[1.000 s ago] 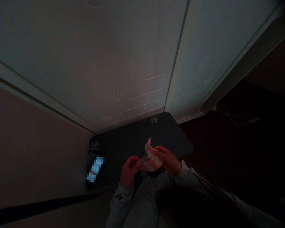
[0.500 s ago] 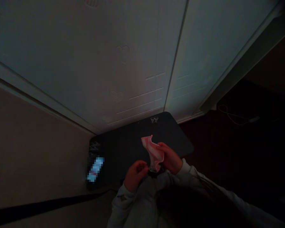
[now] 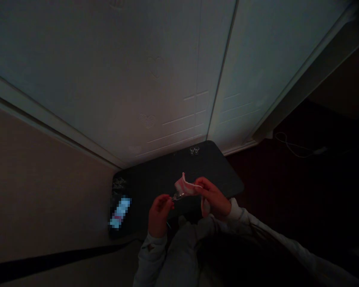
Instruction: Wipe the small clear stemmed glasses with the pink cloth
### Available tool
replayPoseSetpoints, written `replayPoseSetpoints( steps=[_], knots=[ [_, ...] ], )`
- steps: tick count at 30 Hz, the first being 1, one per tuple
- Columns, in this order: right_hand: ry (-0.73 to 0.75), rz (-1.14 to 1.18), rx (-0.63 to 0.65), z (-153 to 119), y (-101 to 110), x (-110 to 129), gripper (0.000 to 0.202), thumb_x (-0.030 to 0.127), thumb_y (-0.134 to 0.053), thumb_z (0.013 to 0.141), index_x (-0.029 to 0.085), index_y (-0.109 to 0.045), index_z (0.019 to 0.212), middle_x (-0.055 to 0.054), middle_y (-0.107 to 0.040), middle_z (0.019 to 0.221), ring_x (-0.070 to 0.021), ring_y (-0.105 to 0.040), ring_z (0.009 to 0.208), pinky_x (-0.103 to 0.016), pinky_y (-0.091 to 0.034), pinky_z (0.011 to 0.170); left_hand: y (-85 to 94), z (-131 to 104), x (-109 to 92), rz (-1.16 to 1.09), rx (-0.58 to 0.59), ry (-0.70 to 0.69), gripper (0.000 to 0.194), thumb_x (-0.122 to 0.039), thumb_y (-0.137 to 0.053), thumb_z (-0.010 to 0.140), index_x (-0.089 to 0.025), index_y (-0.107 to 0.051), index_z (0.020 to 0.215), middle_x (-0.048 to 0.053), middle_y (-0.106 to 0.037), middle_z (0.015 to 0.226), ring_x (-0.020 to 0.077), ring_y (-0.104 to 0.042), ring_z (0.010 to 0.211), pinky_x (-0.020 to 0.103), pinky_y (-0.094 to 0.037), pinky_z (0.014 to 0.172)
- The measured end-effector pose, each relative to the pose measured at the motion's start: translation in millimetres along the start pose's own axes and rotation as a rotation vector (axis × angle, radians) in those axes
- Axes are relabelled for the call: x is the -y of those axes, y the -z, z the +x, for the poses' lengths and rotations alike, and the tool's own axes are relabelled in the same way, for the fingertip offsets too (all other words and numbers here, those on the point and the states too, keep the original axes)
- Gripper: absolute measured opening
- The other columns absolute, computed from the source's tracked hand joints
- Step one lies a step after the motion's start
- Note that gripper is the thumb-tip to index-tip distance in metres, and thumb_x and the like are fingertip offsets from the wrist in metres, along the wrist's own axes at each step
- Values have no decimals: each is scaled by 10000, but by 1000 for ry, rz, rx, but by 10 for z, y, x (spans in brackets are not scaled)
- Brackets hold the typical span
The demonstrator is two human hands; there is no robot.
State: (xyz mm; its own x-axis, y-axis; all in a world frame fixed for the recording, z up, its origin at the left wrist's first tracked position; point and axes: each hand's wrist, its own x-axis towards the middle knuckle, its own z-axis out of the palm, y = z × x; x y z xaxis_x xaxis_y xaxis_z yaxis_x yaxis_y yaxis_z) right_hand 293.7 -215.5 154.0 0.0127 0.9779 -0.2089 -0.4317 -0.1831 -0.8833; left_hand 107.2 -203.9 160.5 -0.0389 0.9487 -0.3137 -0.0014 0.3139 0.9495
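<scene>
My left hand (image 3: 160, 215) pinches the narrow end of a small glass (image 3: 177, 196), clear and shiny, over the near part of the dark table. A pink and white cloth (image 3: 185, 186) hangs from my right hand (image 3: 211, 195), whose fingers are closed on it. One part of the cloth touches the wide end of the glass; another droops below the right hand. The dim light blurs the exact shape of the glass.
Two small clear glasses (image 3: 194, 150) stand at the far edge of the dark table (image 3: 155, 171). At its left end are several clear glass items (image 3: 119, 183) and a lit, pixelated phone-like screen (image 3: 120, 213). White panels (image 3: 173, 79) rise behind; a white cable (image 3: 296, 149) lies right.
My left hand has moved up and slightly left with the glass, which now shows more clearly. The cloth, spread upward before, is now folded lower and drooping toward the glass.
</scene>
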Motion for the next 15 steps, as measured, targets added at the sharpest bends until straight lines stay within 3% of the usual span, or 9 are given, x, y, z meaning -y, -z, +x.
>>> replayPoseSetpoints(
  steps=[5,8,11,15],
  knots=[
    [-4,-26,181,-85,-147,7,207,385,-596,725,193,-520,739,16,-549,766,-133,-505,743,-255,-363,684,-101,-88,-104,20,101,30,232,-299,-683,583,-146,-606,739,4,-635,663,116,-565,573,231,-457,564],
    [94,-155,273,-97,-168,-19,337,470,-446,807,177,-534,666,-24,-568,788,-168,-517,837,-299,-361,775,-92,-101,-149,36,98,33,229,-295,-687,579,-141,-615,733,-6,-624,610,112,-557,551,229,-454,564],
    [120,-399,234,-72,-153,-71,434,473,-356,847,173,-500,567,-7,-506,644,-139,-494,664,-284,-374,664,-62,-105,-145,41,140,46,251,-293,-696,578,-141,-621,763,7,-640,651,114,-568,552,232,-457,562],
    [161,-675,134,-39,-149,-131,301,396,-497,792,177,-475,587,24,-426,594,-112,-410,561,-245,-336,532,-77,-125,-119,24,213,72,261,-288,-702,580,-151,-621,788,17,-653,703,120,-582,581,238,-468,578]
  ],
)
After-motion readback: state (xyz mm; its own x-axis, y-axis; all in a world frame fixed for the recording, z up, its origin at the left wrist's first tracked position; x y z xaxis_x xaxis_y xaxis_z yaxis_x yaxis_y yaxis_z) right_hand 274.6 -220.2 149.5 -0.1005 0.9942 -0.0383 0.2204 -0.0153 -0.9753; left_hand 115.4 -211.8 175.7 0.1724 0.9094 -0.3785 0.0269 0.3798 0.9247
